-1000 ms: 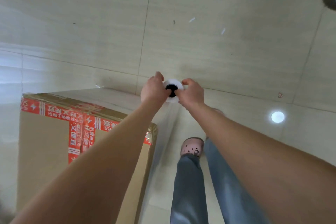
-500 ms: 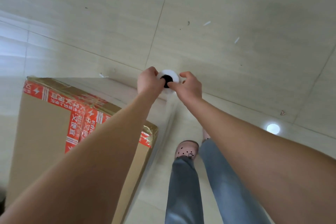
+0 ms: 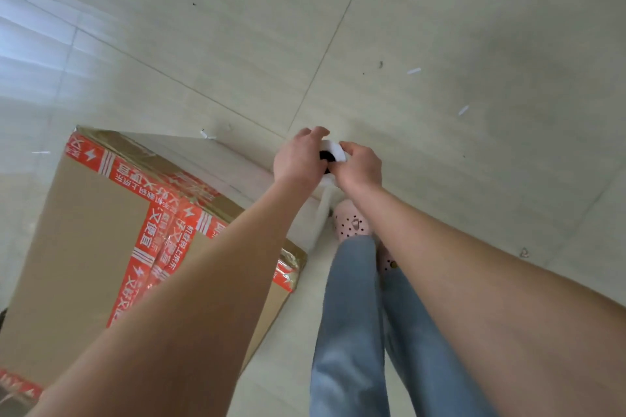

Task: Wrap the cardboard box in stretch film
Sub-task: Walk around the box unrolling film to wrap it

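While you stand at the right of the cardboard box (image 3: 84,230), both your arms reach forward over its near right corner

- Your left hand (image 3: 299,159): fingers curled over the left side of the stretch film roll (image 3: 333,150), clamped on it
- Your right hand (image 3: 360,167): fingers closed on the roll's right side, with a fingertip at the black core hole
- Roll: held upright between your two hands, seen end-on from above, with a white rim and dark centre. It hangs past the box's far right corner, above the floor (image 3: 474,44)
- Film sheet (image 3: 244,169): a pale, see-through band running left from the roll along the box's far side
- Box: it sits on the floor at left, with red tape (image 3: 142,247) printed in white crossing its top and edges, and glossy brown tape on the corners
- Below the roll: a pink perforated clog (image 3: 352,223), and your jeans (image 3: 349,315) in the near right
- Floor: pale tiles with thin joints and a few white scraps far right
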